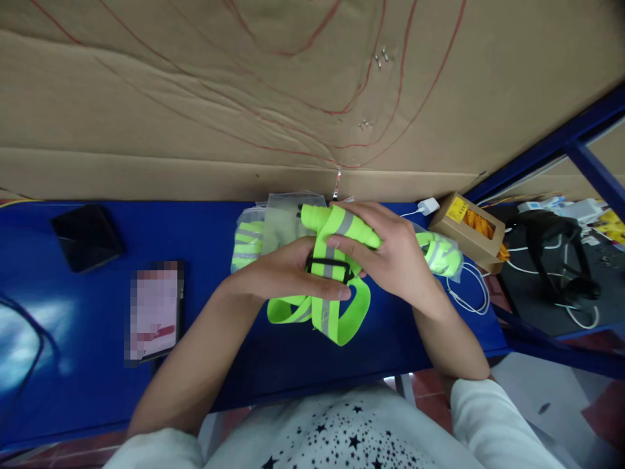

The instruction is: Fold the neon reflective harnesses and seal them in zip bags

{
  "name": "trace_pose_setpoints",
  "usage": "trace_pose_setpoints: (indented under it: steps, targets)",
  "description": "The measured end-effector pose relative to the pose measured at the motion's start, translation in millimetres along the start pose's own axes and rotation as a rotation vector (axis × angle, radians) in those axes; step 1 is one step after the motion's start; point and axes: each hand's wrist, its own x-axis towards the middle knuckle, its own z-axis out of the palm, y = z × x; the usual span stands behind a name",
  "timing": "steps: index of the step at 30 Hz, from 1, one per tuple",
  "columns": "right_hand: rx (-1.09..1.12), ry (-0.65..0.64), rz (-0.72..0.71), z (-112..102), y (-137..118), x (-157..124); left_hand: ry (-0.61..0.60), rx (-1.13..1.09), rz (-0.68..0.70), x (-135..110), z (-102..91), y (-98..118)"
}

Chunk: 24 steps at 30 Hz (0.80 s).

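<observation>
A fluorescent yellow-green reflective strap (pixel 321 319) with a grey stripe is between both hands, above the blue table. Its upper part is folded or rolled into a bundle, while loops hang below. My left hand (pixel 288 270) is closed on the strap beside a black buckle (pixel 330 266), its thumb lying across the band. My right hand (pixel 378 244) wraps round the upper bundle, thumb pressed on the striped band. Behind the hands lie a clear plastic bag (pixel 288 221), a bagged yellow-green strap (pixel 248 244) and another bagged strap (pixel 442 254) at the right.
On the blue table (pixel 88 312) lie a black box-like object (pixel 86 238) and a phone-like device (pixel 155 312) with a blurred screen. A cardboard box (pixel 466 231), a white charger (pixel 428 206) and a coiled cable (pixel 469 290) stand right. A cardboard-covered wall (pixel 170 130) rises behind.
</observation>
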Motion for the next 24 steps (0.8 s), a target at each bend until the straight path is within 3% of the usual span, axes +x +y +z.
trace_pose_setpoints:
  steps: [4, 8, 17, 20, 24]
  targets:
    - [0.018, 0.132, 0.075, -8, -2, -1, 0.053, -0.095, -0.087, 5, 7.7, -4]
    - [0.136, 0.152, 0.136, -8, -5, -3, 0.019, -0.019, -0.107, 6, 6.2, -8]
    - [0.304, 0.172, 0.218, 3, 0, 0, 0.201, 0.177, -0.144, 7, 1.6, -9]
    - [0.338, 0.195, 0.250, 2, 4, 2, 0.323, 0.293, -0.041, 9, 4.5, -12]
    - [0.471, 0.116, 0.317, 1, 12, 5, 0.610, 0.512, 0.376, 13, 1.8, -23]
